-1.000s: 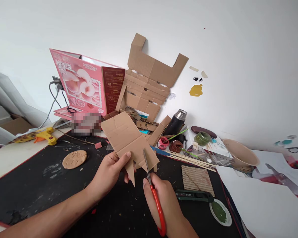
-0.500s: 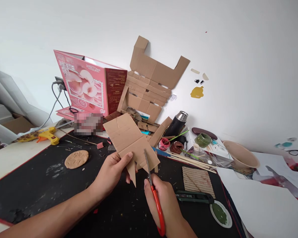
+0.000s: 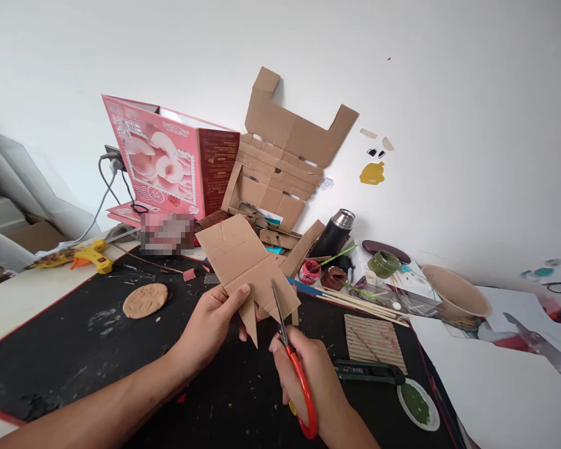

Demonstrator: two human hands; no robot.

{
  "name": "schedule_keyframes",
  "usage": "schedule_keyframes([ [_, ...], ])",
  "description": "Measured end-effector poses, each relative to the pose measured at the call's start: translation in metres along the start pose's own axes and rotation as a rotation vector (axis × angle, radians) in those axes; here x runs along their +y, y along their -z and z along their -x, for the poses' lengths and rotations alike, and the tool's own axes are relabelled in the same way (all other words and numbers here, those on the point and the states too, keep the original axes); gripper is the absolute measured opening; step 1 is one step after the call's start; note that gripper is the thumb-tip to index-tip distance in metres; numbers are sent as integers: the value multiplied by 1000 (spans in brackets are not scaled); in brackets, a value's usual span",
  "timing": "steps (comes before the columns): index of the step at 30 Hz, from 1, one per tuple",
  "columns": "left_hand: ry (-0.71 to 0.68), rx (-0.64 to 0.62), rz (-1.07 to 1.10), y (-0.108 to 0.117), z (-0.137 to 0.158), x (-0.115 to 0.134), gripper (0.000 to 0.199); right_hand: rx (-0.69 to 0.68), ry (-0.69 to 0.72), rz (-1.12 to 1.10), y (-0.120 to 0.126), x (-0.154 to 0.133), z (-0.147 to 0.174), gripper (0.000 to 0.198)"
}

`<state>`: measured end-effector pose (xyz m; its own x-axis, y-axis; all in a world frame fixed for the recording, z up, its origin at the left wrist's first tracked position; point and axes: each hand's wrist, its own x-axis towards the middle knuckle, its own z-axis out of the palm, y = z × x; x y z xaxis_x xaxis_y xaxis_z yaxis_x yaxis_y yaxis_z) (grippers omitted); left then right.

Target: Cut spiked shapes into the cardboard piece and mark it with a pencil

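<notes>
- Cardboard [image 3: 243, 255] is held up over the black mat [image 3: 206, 399], just past both hands, long axis slanting far left to near right.
- Left hand [image 3: 219, 312] is the closer one, clamped on its near left edge, thumb on top.
- Right hand [image 3: 313, 368] is wrapped round the scissors [image 3: 292, 357], one blade over the near right part, pointing away.
- Hands aren't touching each other.

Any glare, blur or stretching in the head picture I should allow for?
Head view: the red-handled metal scissors and creased brown cardboard piece look fairly sharp; a pixelated patch hides detail before the pink printed box; the silver metal flask cap catches highlights; the far right looks smeared and stretched.
</notes>
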<state>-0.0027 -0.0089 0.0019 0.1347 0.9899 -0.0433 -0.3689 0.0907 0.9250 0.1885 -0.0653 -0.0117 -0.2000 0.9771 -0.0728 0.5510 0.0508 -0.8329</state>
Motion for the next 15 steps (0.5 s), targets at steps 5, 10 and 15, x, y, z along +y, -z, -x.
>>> schedule_keyframes([
  [5, -19, 41, 17, -2, 1, 2, 43, -29, -41, -51, -2, -10, 1, 29],
  [10, 21, 79, 84, -1, -1, 3, 37, -40, -32, -57, -3, -11, 1, 24],
  [15, -121, 316, 197, 17, -21, 18, 20, -33, 18, -9, -9, -5, 3, 18],
])
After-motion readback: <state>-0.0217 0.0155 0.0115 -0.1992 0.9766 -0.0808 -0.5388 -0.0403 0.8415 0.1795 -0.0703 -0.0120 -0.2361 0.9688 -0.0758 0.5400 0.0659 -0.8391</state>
